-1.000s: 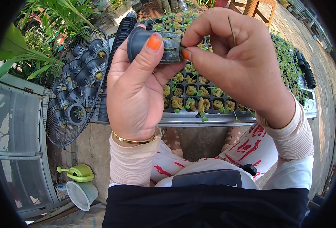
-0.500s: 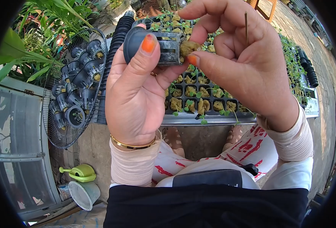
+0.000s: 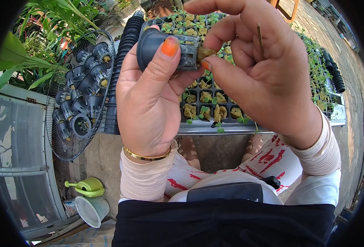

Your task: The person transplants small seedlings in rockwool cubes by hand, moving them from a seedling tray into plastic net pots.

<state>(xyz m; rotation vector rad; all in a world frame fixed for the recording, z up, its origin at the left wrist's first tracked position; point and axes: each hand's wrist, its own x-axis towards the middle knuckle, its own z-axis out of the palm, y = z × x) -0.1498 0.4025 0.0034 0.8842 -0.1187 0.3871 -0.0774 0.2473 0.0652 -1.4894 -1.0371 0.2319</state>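
A black slotted net pot (image 3: 149, 51) lies on its side in my left hand (image 3: 149, 99), thumb on top and fingers beneath. My right hand (image 3: 272, 74) pinches a brownish rockwool plug (image 3: 205, 52) between thumb and forefinger at the pot's slotted end. A thin brown stick (image 3: 260, 40) rests against the fingers of that same hand. Below both hands is a black seedling tray (image 3: 212, 124), its cells holding rockwool cubes with small green sprouts. My hands hide part of it.
On the left, a black wire basket (image 3: 53, 140) holds several net pots with plugs. A long stack of black pots (image 3: 114, 86) lies beside the tray. A green watering can (image 3: 92, 188) and a pale bucket (image 3: 92, 210) stand lower left. More seedlings (image 3: 320, 82) grow at right.
Both hands have shifted slightly; the net pot has moved a little right and turned slightly. Less of the rockwool plug shows outside the pot's end.
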